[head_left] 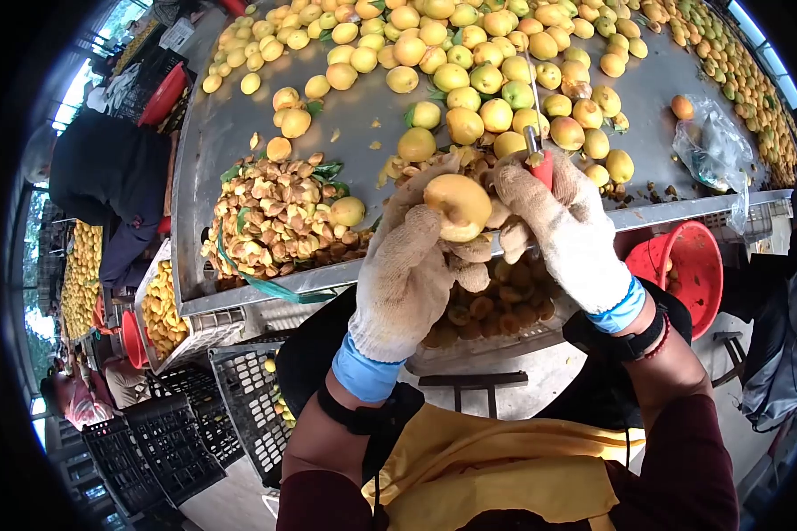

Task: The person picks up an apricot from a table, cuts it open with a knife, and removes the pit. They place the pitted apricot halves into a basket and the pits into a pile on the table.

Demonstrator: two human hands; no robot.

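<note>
Both my hands wear pale, stained gloves with blue cuffs and meet over the front edge of the metal table [354, 150]. Between the thumb and fingers of my left hand [407, 265] is a yellow-orange fruit [459, 208] with a hollow in its upper face. My right hand [558, 212] is closed round the red handle [542, 168] of a thin metal tool, whose shaft points up and away. Its fingertips are close to the fruit; whether they touch it I cannot tell. Below my hands, a crate [469, 354] holds fruit pieces.
Whole fruit [460, 75] covers the table's far part. A heap of brown pits or pieces [274, 217] lies left, a plastic bag [715, 146] right. A red bucket [695, 279] stands at the right, black crates [168, 442] at lower left. Other people are at left and right.
</note>
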